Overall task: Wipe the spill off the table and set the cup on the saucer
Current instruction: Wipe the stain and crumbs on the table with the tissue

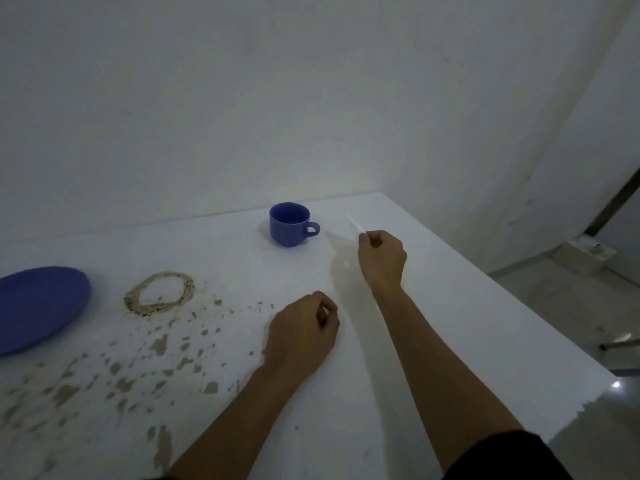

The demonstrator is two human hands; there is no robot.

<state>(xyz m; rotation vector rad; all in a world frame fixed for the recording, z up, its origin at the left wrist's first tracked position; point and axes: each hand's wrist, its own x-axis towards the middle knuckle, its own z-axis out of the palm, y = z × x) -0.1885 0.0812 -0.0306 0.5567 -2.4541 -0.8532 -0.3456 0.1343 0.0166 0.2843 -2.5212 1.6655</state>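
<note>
Spill (149,327) spreads brown across our white worktop (433,341): a crusty ring, then specks and blotches trailing toward us. Left of it lies the blue saucer (38,306); the blue cup (289,224) stands upright farther back. Our left hand (303,332) rests curled loosely, and our right hand (381,259) pinches a thin white sheet (355,223).

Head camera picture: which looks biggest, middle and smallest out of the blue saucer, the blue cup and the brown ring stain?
1. Blue saucer, though the picture's edge cuts it off.
2. Brown ring stain.
3. Blue cup, but it sits farther from the camera, so that is unsure.
</note>
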